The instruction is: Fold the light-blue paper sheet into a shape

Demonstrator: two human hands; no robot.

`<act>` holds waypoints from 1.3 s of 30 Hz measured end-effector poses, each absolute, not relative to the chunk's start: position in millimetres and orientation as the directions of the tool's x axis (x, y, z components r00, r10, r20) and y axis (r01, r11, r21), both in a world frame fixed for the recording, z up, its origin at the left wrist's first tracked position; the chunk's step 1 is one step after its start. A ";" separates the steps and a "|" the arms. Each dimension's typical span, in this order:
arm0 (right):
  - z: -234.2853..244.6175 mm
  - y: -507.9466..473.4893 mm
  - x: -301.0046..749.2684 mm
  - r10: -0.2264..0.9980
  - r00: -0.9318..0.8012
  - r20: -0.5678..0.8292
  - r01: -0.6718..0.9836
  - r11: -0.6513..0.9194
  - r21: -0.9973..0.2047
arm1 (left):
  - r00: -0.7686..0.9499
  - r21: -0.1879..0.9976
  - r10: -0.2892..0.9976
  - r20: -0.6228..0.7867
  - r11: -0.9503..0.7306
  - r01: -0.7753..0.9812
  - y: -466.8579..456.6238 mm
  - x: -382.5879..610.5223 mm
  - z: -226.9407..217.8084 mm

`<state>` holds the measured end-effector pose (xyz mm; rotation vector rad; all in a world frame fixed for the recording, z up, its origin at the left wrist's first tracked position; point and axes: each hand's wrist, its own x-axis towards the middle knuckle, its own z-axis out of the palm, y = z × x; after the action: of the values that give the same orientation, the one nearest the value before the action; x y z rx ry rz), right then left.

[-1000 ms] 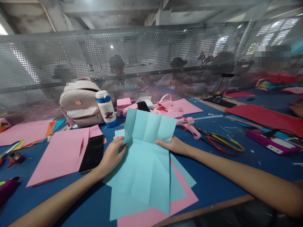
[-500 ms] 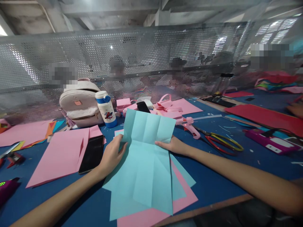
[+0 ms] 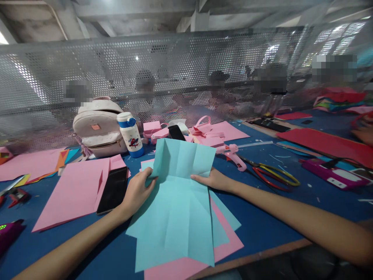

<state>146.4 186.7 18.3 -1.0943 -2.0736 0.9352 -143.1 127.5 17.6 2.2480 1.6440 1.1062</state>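
A creased light-blue sheet of paper [image 3: 177,210] is held up in front of me, its upper part bent upright along a crosswise fold. My left hand [image 3: 140,190] pinches its left edge near that fold, thumb in front. On the opposite edge, my right hand [image 3: 214,179] grips the sheet with the thumb on the near face and the other fingers hidden behind. Beneath lie another light-blue sheet [image 3: 229,216] and a pink sheet [image 3: 177,270], close to the table's front edge.
Left of the sheet are a black phone [image 3: 113,190] and folded pink paper [image 3: 72,190]. Behind stand a backpack [image 3: 97,124] and a bottle [image 3: 130,136]. To the right are a pink glue gun [image 3: 233,155], pliers [image 3: 274,175] and a purple device [image 3: 333,173]. A perforated metal screen [image 3: 180,58] spans the back.
The sheet's upper left part has bent further inward, and its top edge sits slightly lower. Both hands keep nearly the same place and grip.
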 end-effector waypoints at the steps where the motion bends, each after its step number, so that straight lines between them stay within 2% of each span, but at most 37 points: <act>1: 18.2 186.9 146.4 0.861 -0.476 0.180 0.437 0.409 -0.801 | 0.127 0.518 0.875 0.468 -0.387 0.763 127.4 -143.1 17.5; 11: 15.3 188.5 146.8 0.839 -0.504 0.205 0.446 0.456 -0.770 | 0.120 0.554 0.881 0.457 -0.387 0.737 126.3 -140.3 18.3; 25: 19.1 187.9 145.1 0.831 -0.499 0.246 0.387 0.468 -0.794 | 0.221 0.640 0.902 0.372 -0.421 0.642 126.8 -141.1 16.8; 39: 20.7 187.5 144.8 0.805 -0.531 0.265 0.378 0.505 -0.776 | 0.272 0.886 0.938 0.214 -0.304 0.351 132.0 -139.0 21.9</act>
<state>144.8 187.5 20.7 -0.9640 -2.1264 0.8868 -139.0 132.0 21.9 1.8066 1.1714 1.0084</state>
